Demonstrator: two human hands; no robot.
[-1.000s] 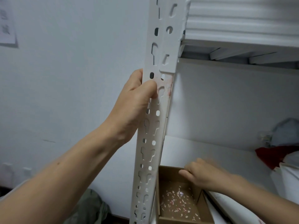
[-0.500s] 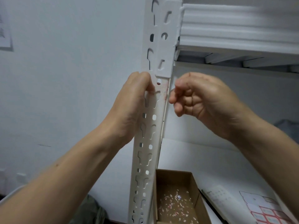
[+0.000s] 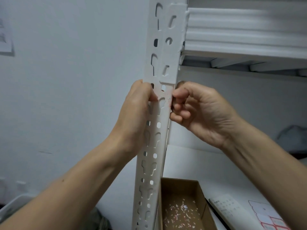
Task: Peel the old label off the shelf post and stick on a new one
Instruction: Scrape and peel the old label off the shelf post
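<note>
A white perforated shelf post (image 3: 166, 60) runs up the middle of the head view. A faint reddish label residue (image 3: 167, 101) marks its front face just below the joint. My left hand (image 3: 137, 113) grips the post from the left at that height, fingers wrapped round its edge. My right hand (image 3: 197, 112) is at the post's right edge, fingers curled, fingertips touching the edge by the residue. Whether it pinches any label scrap I cannot tell. A sheet of red-bordered labels (image 3: 269, 218) lies at the bottom right.
An open cardboard box (image 3: 199, 193) with several label scraps in it sits on the lower shelf board (image 3: 191, 163) right of the post. A white printed sheet (image 3: 227, 208) lies beside it. The upper shelf (image 3: 240, 35) overhangs at top right. A plain wall fills the left.
My right hand rose from the cardboard box to the post's right edge and now touches it by the residue. My left hand kept its grip on the post.
</note>
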